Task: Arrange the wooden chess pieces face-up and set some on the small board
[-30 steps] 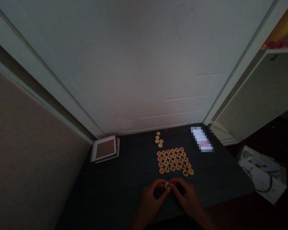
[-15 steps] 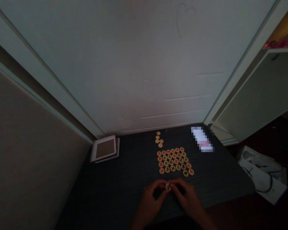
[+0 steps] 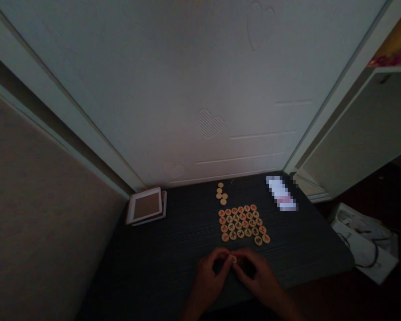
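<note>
Leftmost, a rectangular white-bordered brown frame (image 3: 147, 207) lies on the dark grained table (image 3: 147, 258). Next, the left hand (image 3: 209, 271) pinches a small, round, tan disc (image 3: 234, 260), just nearer than rows of round tan pieces marked red or black (image 3: 238, 226); the right hand (image 3: 259, 269) pinches the disc's other side.

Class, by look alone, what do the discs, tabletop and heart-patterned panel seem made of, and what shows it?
Discs: probably wood, smooth, from their pale tan colour, though plastic could look alike.
Tabletop: perhaps wood or laminate, dark and fairly matt, with faint streaks like grain.
Panel: possibly painted board, pale with a soft sheen; its hearts look moulded.
</note>
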The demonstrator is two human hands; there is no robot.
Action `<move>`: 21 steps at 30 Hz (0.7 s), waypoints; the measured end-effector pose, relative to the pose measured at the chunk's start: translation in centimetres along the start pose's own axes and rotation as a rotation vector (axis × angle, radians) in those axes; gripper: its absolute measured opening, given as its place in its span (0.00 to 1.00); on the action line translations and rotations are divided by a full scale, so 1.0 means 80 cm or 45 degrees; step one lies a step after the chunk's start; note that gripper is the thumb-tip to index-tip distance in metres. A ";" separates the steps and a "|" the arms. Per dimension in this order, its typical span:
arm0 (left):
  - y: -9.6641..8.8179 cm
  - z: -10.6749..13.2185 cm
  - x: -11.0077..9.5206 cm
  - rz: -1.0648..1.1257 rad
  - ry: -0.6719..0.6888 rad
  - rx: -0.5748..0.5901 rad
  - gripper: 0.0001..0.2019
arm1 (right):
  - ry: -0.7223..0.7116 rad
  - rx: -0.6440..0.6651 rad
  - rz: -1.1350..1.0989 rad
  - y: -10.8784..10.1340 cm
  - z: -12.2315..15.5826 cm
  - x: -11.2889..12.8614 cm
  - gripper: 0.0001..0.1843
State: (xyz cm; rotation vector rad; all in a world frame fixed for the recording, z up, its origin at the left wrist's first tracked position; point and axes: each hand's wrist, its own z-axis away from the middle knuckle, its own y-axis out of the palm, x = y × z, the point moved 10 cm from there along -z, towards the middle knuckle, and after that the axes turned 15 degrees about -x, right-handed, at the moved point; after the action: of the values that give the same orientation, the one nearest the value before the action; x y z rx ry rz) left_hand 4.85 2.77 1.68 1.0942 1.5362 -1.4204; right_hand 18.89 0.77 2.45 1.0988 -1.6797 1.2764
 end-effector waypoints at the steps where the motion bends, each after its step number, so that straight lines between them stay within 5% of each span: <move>1: 0.000 0.000 -0.001 -0.005 -0.001 0.001 0.08 | -0.002 -0.006 -0.003 0.000 0.000 0.000 0.12; 21: -0.002 0.003 -0.009 -0.004 0.011 0.030 0.09 | 0.132 -0.084 -0.025 -0.008 0.001 -0.024 0.13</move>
State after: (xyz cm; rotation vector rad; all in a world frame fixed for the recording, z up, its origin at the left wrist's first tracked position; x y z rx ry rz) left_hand 4.96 2.46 2.34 1.1135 1.5313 -1.4409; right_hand 20.15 0.99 0.90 0.9908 -1.6187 1.2358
